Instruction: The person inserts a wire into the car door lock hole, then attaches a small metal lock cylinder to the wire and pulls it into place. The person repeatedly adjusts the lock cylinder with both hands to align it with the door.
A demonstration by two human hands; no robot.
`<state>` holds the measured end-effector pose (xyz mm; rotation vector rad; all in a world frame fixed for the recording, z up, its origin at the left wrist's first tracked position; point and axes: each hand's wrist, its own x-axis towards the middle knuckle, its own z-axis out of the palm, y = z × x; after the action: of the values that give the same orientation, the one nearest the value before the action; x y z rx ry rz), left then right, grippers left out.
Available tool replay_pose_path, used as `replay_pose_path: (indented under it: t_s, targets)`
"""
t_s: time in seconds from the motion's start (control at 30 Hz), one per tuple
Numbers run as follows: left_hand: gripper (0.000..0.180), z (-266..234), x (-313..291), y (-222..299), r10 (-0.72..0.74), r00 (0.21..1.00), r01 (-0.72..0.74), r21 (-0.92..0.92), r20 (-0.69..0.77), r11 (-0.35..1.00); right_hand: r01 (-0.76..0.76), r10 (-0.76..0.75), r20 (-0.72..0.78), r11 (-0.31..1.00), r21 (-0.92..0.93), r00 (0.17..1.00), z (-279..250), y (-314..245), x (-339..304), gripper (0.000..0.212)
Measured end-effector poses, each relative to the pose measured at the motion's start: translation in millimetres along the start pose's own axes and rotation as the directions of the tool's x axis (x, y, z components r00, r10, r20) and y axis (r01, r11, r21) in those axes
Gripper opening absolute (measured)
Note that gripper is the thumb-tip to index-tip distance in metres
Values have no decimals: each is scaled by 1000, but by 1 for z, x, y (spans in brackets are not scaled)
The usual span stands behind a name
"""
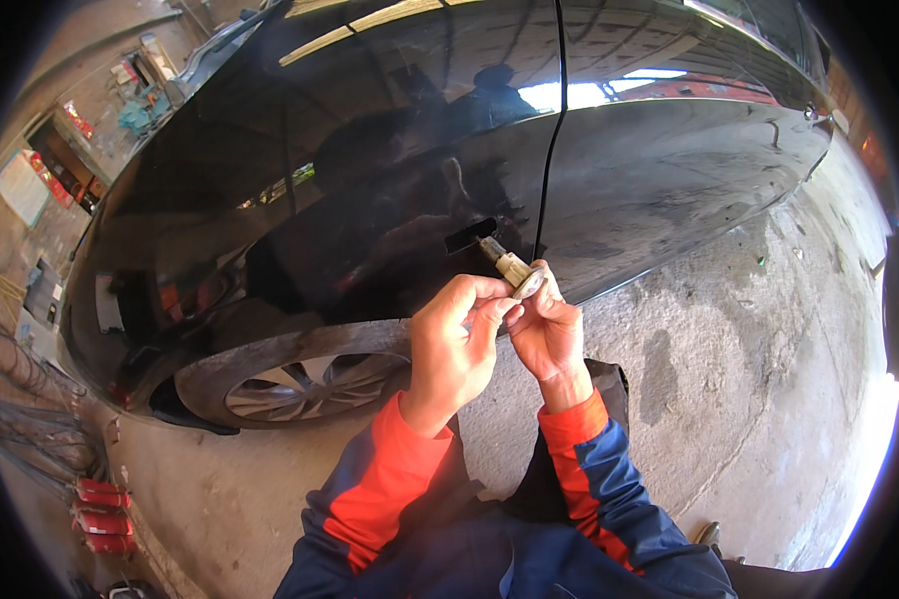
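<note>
Between the fingertips of both hands is a small car side lamp (514, 271), with a cream cylindrical body, a grey plug end and a pale, flattened outer end. The plug end points up and left to a dark rectangular slot (469, 236) in the glossy black car fender (370, 230). My left hand (459, 334) pinches the lamp's near end from the left, thumb and forefinger closed. From the right, my right hand (549, 334) has its fingers closed on the same end. Any wire behind the plug is too small to make out.
Below the fender on the left is the front wheel (300, 384). A door seam (549, 150) runs just right of the slot. Concrete floor (709, 379) spreads right. Red cylindrical objects (103, 519) and dark hoses (35, 429) lie at the far left.
</note>
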<state>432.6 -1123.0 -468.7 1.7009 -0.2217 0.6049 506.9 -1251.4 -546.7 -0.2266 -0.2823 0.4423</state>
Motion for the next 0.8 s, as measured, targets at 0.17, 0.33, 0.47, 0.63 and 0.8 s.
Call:
replay_pose_path:
  t_s: [0.17,0.33,0.47,0.63,0.8]
  targets:
    - [7,2,-2,-3,103,994,-104,52,17,993,54,-52,38,997,-49,998,0,1,-1,32]
    - [12,3,-4,-2,251,968,-246,193,-3,950,89,-80,113,994,-71,990,0,3,-1,30]
    - [14,3,-3,-4,240,970,-234,118,-42,965,95,-85,128,993,-71,988,-1,9,-2,28]
    - [17,0,-2,-8,289,956,-280,127,-55,951,96,-81,145,991,-93,986,-2,12,-3,27]
    - [14,-5,0,-9,226,974,-226,16,30,974,104,-92,119,989,-105,989,3,11,-2,24]
